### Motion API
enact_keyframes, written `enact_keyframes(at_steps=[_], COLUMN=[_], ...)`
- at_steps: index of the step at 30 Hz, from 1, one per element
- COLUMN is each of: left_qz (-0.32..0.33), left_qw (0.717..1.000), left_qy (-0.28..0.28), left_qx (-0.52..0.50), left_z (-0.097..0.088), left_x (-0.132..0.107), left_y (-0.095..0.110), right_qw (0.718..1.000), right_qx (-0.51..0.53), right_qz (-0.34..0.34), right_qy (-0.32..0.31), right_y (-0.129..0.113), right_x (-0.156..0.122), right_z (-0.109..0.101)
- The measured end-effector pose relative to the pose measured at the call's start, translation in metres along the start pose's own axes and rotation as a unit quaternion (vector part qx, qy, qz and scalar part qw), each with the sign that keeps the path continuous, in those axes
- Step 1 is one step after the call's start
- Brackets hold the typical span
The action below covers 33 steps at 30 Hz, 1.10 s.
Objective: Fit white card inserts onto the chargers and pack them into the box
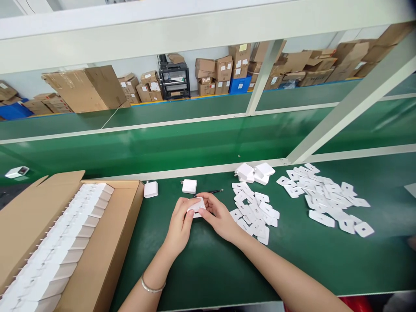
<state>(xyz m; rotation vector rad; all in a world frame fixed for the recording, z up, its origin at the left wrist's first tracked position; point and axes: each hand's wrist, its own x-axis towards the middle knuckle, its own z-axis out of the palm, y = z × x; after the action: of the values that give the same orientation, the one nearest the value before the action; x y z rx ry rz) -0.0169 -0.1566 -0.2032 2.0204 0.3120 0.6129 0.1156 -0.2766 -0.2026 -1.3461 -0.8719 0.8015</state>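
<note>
In the head view, a small white power adapter [197, 209] with a dark slot in its face is held between my two hands. My left hand [180, 222] grips its left side, with the thumb along the near edge. Closed on its right side is my right hand [219, 215]. Just beyond them lies a dark pen-like tool [215, 191], partly hidden by my fingers. Another white adapter [189, 186] with prongs sits behind my left hand. To the right of my right hand, flat white cover plates [255, 211] with slots lie in a loose pile.
An open cardboard box [125, 225] with white adapters [61, 255] in a row stands at left. Beside it is a single adapter [151, 189]. Several adapters [255, 173] cluster at the back, with more cover plates [328, 195] at right. A slanted metal post [344, 104] rises behind.
</note>
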Motion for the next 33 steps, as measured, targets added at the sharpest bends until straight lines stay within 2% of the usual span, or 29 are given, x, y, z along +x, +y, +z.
enact_keyframes(at_steps=[3, 8, 11, 15, 17, 18, 20, 22, 24, 25, 27, 30, 33], left_qz=[0.028, 0.068, 0.049, -0.024, -0.015, -0.001, 0.024, 0.04, 0.044, 0.045, 0.043, 0.021, -0.012], left_qw=[1.0, 0.997, 0.999, 0.998, 0.994, 0.991, 0.986, 0.981, 0.98, 0.982, 0.985, 0.983, 0.972], left_qy=[0.011, 0.028, 0.001, -0.066, -0.097, -0.109, -0.123, -0.127, -0.109, -0.092, -0.037, 0.056, 0.102], left_qx=[0.008, 0.007, -0.008, -0.004, 0.047, 0.073, 0.113, 0.142, 0.158, 0.161, 0.161, 0.174, 0.213], left_z=[0.002, 0.005, 0.003, 0.0, 0.001, 0.003, 0.007, 0.01, 0.012, 0.013, 0.012, 0.009, 0.007], left_x=[0.0, 0.002, 0.003, 0.005, 0.009, 0.011, 0.015, 0.015, 0.012, 0.009, 0.005, 0.007, 0.02], left_y=[-0.002, -0.005, -0.007, -0.012, -0.014, -0.015, -0.015, -0.014, -0.013, -0.012, -0.009, -0.003, -0.001], right_qw=[1.0, 0.994, 0.986, 0.969, 0.949, 0.936, 0.891, 0.822, 0.763, 0.751, 0.749, 0.763, 0.778], right_qx=[-0.013, -0.101, -0.162, -0.225, -0.293, -0.341, -0.455, -0.559, -0.625, -0.639, -0.646, -0.638, -0.625], right_qz=[0.0, -0.033, -0.042, -0.009, -0.014, -0.014, 0.007, 0.057, 0.1, 0.113, 0.115, 0.093, 0.067], right_qy=[-0.016, 0.013, 0.022, -0.099, -0.113, -0.089, 0.002, 0.092, 0.127, 0.121, 0.088, 0.049, 0.029], right_y=[-0.003, -0.008, -0.014, -0.031, -0.039, -0.041, -0.04, -0.034, -0.026, -0.022, -0.017, -0.013, -0.014], right_x=[-0.001, -0.002, -0.001, 0.003, 0.004, 0.004, 0.005, 0.007, 0.008, 0.009, 0.009, 0.007, 0.004], right_z=[-0.001, 0.001, -0.007, -0.035, -0.048, -0.052, -0.059, -0.062, -0.062, -0.062, -0.06, -0.053, -0.047])
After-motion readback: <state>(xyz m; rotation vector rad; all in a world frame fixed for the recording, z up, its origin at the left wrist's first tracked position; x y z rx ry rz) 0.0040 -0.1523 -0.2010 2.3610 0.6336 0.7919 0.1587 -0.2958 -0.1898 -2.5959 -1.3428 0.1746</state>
